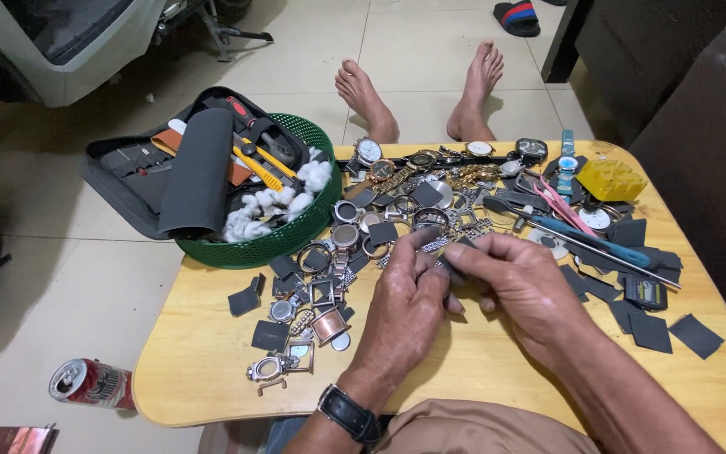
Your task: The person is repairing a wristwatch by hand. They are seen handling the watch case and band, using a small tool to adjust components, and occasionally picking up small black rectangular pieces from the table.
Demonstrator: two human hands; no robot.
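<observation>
My left hand [403, 304] and my right hand [521, 284] meet over the middle of a small yellow wooden table [203, 353]. Together their fingertips pinch a small dark piece [455, 255], partly hidden by the fingers. A black watch is on my left wrist [348, 414]. Just beyond the fingers lies a heap of watch cases and metal bands [397, 210]. Whole wristwatches [369, 151] line the far edge. Dark square pads [270, 335] lie scattered left and right of my hands.
A green basket [283, 242] at the table's left corner holds a black tool case, a yellow-handled tool and white cotton. A blue-handled screwdriver [602, 242], pink tweezers and a yellow block [612, 179] lie at right. A can [92, 383] lies on the tiled floor. My bare feet rest beyond the table.
</observation>
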